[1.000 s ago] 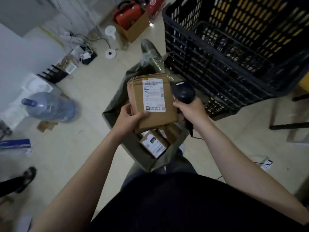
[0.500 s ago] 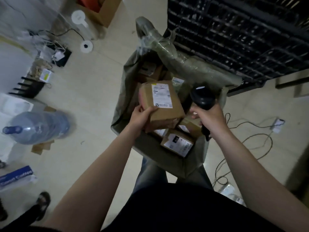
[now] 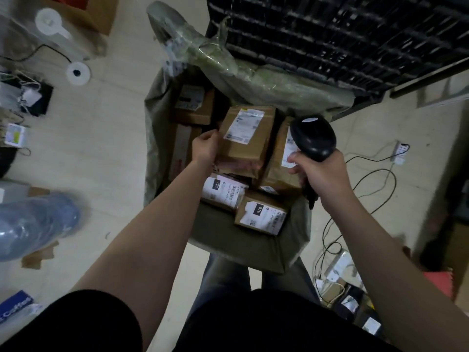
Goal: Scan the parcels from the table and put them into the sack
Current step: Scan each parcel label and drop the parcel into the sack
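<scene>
A brown parcel (image 3: pixel 245 141) with a white label lies on top of the other parcels inside the open grey-green sack (image 3: pixel 243 247). My left hand (image 3: pixel 204 147) is at its left edge, fingers curled against it. My right hand (image 3: pixel 321 171) grips a black handheld scanner (image 3: pixel 313 138) over the sack's right side. Several labelled parcels fill the sack, among them one marked 010 (image 3: pixel 261 215) and one marked 15H (image 3: pixel 223 190).
A black plastic crate (image 3: pixel 342 34) stands just behind the sack. A blue water bottle (image 3: pixel 35 224) lies on the floor at left. Cables (image 3: pixel 368 181) and power strips run along the floor at right. Boxes and small clutter sit at upper left.
My left hand has lowered the brown parcel from in front of me down into the sack onto the other parcels. My view has tilted down and the scanner hand moved right.
</scene>
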